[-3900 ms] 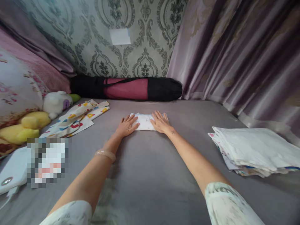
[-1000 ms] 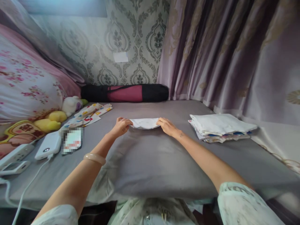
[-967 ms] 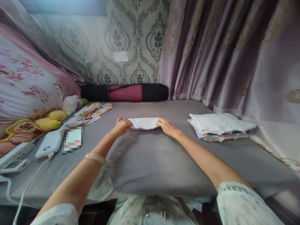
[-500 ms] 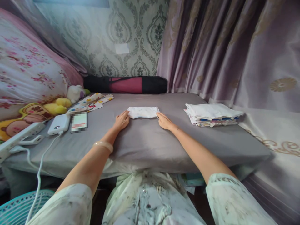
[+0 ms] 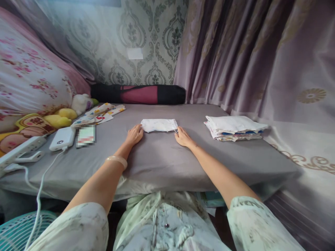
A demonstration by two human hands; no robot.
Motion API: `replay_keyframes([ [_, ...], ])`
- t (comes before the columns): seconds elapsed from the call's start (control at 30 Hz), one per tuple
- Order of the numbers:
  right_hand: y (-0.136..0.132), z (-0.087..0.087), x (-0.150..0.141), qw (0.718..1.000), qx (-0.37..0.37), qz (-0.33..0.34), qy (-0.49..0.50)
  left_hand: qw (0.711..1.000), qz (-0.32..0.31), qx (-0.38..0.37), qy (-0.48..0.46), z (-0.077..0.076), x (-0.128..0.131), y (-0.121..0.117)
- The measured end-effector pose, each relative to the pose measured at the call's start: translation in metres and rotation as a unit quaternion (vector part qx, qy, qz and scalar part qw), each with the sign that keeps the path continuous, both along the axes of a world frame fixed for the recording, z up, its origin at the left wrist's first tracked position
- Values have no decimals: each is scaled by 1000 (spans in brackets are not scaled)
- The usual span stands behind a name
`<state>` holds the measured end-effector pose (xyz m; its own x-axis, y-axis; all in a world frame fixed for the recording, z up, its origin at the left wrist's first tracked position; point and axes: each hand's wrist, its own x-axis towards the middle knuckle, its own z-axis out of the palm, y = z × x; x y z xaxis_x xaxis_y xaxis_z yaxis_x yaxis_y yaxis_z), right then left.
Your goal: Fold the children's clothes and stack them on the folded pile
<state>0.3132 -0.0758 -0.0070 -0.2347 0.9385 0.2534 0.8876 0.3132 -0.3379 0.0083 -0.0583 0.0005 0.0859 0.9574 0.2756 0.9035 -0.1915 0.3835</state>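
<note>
A small white cloth [image 5: 159, 124], folded into a flat rectangle, lies on the grey bed sheet [image 5: 162, 160] in front of me. My left hand [image 5: 134, 135] rests flat on the sheet at the cloth's near left corner, fingers stretched out, holding nothing. My right hand [image 5: 183, 137] lies flat at the near right corner, its fingertips just touching the cloth's edge. A pale bangle [image 5: 116, 161] sits on my left wrist.
A stack of folded cloths [image 5: 234, 127] sits to the right, near the purple curtain [image 5: 256, 59]. Unfolded patterned cloths [image 5: 98, 114], plush toys [image 5: 62, 118], a power bank [image 5: 62, 138] and a power strip [image 5: 18, 150] lie left. A black-and-pink roll bag [image 5: 138, 94] lines the wall.
Both hands let go of the folded cloth's ends and drew back to lie flat at its near corners. The camera pulled back and down, showing the bed's front edge.
</note>
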Motion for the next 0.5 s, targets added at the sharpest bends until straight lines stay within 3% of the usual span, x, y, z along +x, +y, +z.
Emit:
replay_keyframes([
  [0.5, -5, 5, 0, 999, -15, 0, 34, 999, 7, -46, -13, 1, -1, 1],
])
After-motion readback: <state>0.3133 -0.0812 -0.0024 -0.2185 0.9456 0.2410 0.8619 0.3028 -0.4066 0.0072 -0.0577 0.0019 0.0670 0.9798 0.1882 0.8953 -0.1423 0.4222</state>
